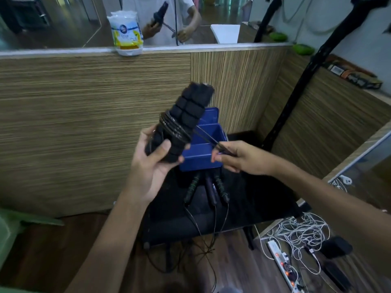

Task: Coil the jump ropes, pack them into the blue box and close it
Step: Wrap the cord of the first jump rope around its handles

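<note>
My left hand (151,159) grips a pair of black foam jump-rope handles (186,115), held upright and tilted right, with several turns of thin black cord (174,129) wound round their middle. My right hand (237,156) pinches the free end of that cord, pulled taut between the two hands. Behind them the blue box (201,158) stands open on a black table (254,199), its lid up at the back. Three more handles lie in front of the box: two with green rings (191,190) (221,189) and a purple one (210,191). Their cords hang over the table's front edge.
A wooden partition (95,123) rises behind the table, with a white and yellow bag (127,32) on its ledge and a mirror above. A power strip (281,265) and tangled white cables (302,231) lie on the floor at right. A black stand (296,98) leans at right.
</note>
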